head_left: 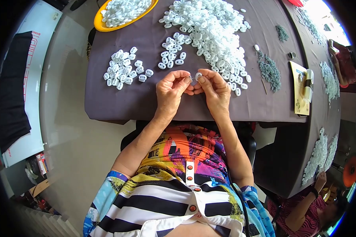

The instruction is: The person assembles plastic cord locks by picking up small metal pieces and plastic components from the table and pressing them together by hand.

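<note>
from the head view, we have both hands raised just above the near edge of the dark bench (118,100), fingertips meeting. our left hand (171,91) pinches a tiny part we cannot make out, while our right hand (214,90) is closed on a small white plastic piece (198,75) between thumb and forefinger. at 12 o'clock lies the big white heap (209,31), at 10 o'clock a smaller sorted cluster (124,69), at 11 o'clock a yellow tray (106,25), and at 2 o'clock grey-green bits (269,71). we judge the piece light, stiff and smooth, apt to slip; best held by its rounded edges with fingertips.
</note>
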Motion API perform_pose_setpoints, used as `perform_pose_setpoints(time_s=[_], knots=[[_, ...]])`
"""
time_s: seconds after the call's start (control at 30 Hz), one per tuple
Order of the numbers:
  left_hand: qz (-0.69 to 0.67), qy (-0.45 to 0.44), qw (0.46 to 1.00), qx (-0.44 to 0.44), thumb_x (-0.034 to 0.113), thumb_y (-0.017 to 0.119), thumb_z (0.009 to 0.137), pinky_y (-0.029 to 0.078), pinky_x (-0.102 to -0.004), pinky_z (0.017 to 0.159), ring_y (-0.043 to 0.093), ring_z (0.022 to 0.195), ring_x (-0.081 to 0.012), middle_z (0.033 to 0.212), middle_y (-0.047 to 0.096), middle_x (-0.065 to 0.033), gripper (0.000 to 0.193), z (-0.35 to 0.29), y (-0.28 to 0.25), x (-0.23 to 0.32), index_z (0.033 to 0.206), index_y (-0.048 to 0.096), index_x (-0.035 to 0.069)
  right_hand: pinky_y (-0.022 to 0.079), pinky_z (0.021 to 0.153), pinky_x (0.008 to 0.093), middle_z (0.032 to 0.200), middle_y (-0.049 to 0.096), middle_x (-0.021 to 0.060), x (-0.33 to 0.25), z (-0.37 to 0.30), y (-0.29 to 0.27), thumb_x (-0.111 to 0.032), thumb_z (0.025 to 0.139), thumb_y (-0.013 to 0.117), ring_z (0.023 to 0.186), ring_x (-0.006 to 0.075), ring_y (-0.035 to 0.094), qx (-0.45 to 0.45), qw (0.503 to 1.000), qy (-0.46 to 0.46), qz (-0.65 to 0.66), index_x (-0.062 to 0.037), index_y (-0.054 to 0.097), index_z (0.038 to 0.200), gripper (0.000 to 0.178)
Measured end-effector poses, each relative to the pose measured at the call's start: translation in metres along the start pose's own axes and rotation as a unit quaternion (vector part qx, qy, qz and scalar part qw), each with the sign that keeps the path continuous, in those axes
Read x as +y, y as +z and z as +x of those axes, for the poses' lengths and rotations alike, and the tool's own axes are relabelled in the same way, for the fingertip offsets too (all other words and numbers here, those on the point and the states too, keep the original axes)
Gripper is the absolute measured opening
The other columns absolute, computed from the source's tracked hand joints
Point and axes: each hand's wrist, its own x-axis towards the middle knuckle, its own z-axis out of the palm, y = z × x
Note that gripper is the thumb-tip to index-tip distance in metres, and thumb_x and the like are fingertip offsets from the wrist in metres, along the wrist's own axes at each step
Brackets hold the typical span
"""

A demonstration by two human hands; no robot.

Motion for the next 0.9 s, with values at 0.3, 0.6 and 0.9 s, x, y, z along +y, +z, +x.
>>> perform_pose_setpoints(time_s=[0.3,0.6,0.9], knots=[[0.023,0.005,1.0,-0.004,0.005,0.059,0.085,0.05,-0.0218,0.055,0.058,0.059,-0.0097,0.073,0.06,-0.0033,0.009,-0.0008,0.0011,0.0021,0.091,0.06,-0.001,0.049,0.057,0.0195,0.08,0.061,0.0015,-0.002,-0.0009,0.0013,-0.004,0.088,0.055,0.065,0.0056,0.057,0.008,1.0,0.002,-0.019,0.0007,0.06,0.104,0.018],[0.037,0.018,0.999,-0.003,0.004,0.058,0.085,0.051,-0.0217,0.056,0.06,0.06,-0.0102,0.075,0.062,-0.0044,0.009,-0.0012,0.0016,0.0005,0.092,0.059,-0.002,0.049,0.055,0.0189,0.076,0.061,0.0004,-0.0059,-0.0017,0.0032,-0.003,0.086,0.057,0.064,0.0043,0.056,0.003,0.999,0.007,-0.04,0.0003,0.062,0.1,0.015],[0.02,0.004,1.0,-0.005,0.003,0.059,0.084,0.052,-0.0228,0.056,0.06,0.061,-0.0116,0.076,0.062,-0.0064,0.01,-0.0014,0.0033,0.0041,0.093,0.059,-0.002,0.048,0.055,0.0183,0.077,0.064,0.0014,-0.0037,-0.0025,0.0055,-0.003,0.084,0.06,0.064,0.0042,0.057,0.009,0.997,0.009,-0.074,0.0003,0.063,0.098,0.014]])
